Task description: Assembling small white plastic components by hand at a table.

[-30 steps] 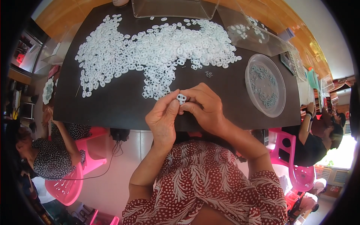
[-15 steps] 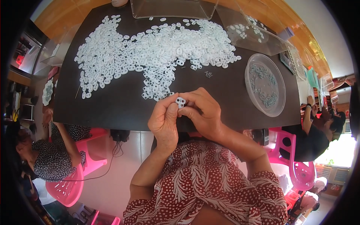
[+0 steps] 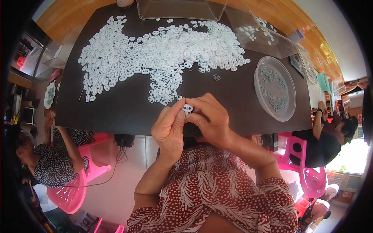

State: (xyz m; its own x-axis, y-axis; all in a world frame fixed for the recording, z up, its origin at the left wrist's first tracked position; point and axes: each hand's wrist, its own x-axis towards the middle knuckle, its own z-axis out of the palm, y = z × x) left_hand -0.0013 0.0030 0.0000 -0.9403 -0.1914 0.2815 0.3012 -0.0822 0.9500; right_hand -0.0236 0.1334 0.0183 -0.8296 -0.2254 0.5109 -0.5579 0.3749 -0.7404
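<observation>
Near the front edge of the dark table, my left hand (image 3: 169, 126) and my right hand (image 3: 210, 118) come together in a pinch. Between their fingertips is a small white plastic piece (image 3: 187, 109) with several round dark holes. Both thumbs and forefingers press on it from either side. Just beyond my fingers lies a cluster of similar white pieces with holes (image 3: 164, 86). Farther back it joins a wide heap of white oval two-holed pieces (image 3: 171, 50). A few small grey pins (image 3: 217, 77) rest on the table right of the cluster.
A round clear tray (image 3: 257, 87) holding many grey-green pins stands on the right. Behind it is a clear box (image 3: 285, 48) with white pieces beside it. Another clear container (image 3: 178, 17) sits at the back. Two people sit at the sides near pink chairs (image 3: 70, 192).
The white piece has turned slightly between my fingertips, and more of its lower part shows. My hands stay in nearly the same place.
</observation>
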